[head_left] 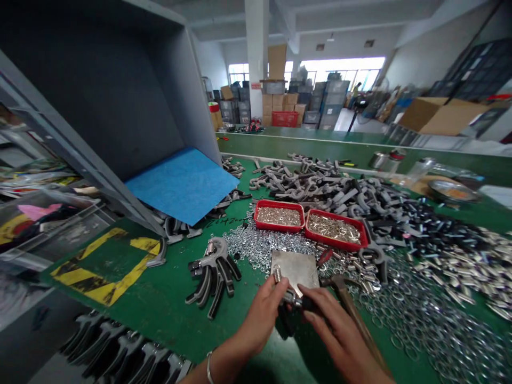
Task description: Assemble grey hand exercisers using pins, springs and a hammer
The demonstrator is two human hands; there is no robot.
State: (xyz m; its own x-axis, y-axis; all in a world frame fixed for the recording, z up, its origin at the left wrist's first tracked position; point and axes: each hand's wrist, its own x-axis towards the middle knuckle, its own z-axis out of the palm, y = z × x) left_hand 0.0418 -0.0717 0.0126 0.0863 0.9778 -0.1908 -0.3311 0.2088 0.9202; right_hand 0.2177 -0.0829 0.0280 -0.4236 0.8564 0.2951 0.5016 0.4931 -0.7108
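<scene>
My left hand (260,320) is shut on a metal hand-grip exerciser (290,298), with a steel spring (277,274) standing up at its end. My right hand (336,333) pinches the exerciser's black handle (309,304). Both hands hover over a square steel plate (294,272). A claw hammer (340,282) with a wooden handle lies beside the plate, its handle running under my right hand. Loose steel washers (404,314) spread to the right. Finished black-handled exercisers (214,274) lie to the left.
Two red trays (279,216) of small metal pins sit on the green workbench (160,314). Behind them lies a heap of dark grip parts (320,186). A tilted grey bin (120,106) with a blue mat (182,184) stands at left. Stacked boxes and crates fill the background.
</scene>
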